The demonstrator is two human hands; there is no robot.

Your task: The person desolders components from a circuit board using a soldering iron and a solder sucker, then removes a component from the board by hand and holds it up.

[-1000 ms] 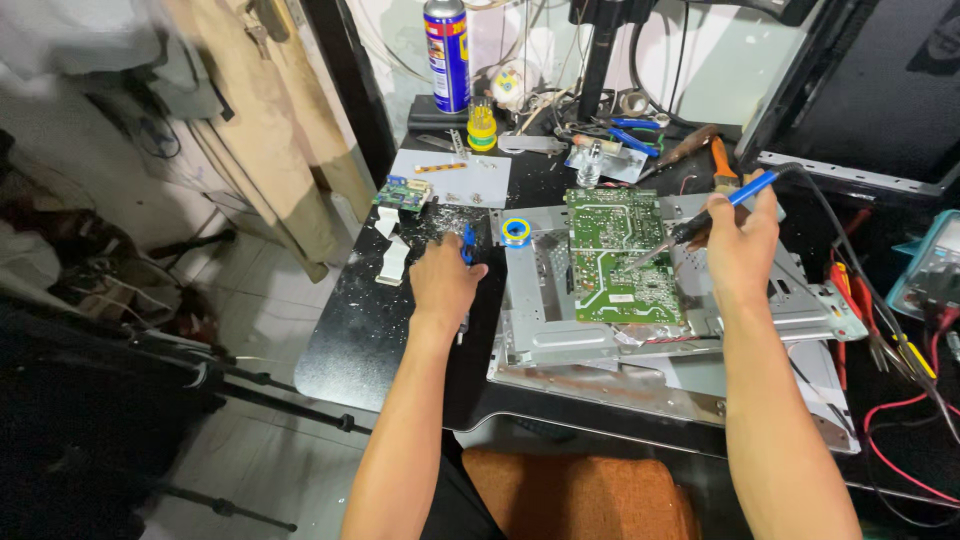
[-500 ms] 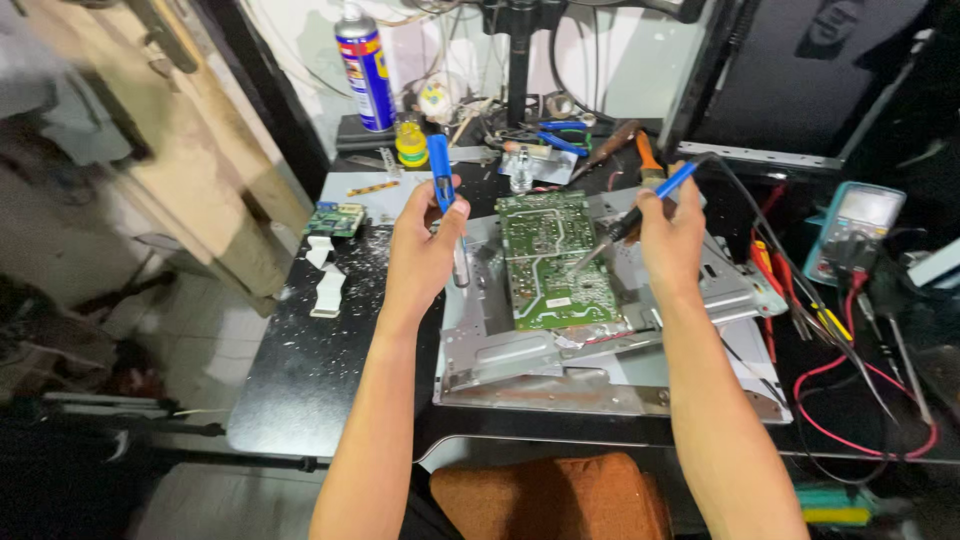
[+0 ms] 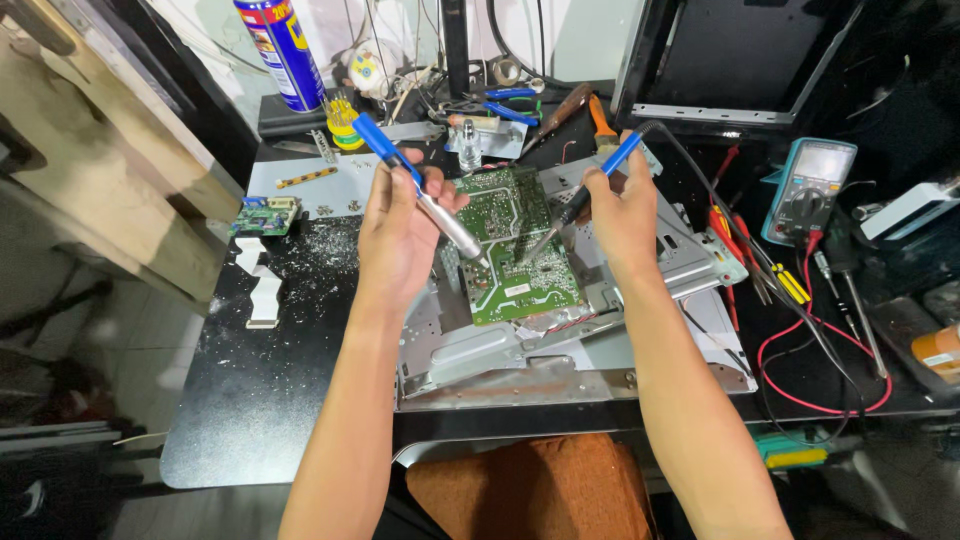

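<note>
The left hand [image 3: 400,235] pinches a desoldering pump [image 3: 425,195], the right hand [image 3: 622,210] a soldering iron [image 3: 585,200]; both tips meet over the green circuit board [image 3: 520,265] on the worktop [image 3: 270,390].

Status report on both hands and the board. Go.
Left hand grips desoldering pump. Right hand grips soldering iron. Both tips on green circuit board. Nothing blocking.

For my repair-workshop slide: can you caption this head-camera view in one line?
Left hand holds a desoldering pump and right hand a soldering iron over a green circuit board on a metal chassis.
</note>
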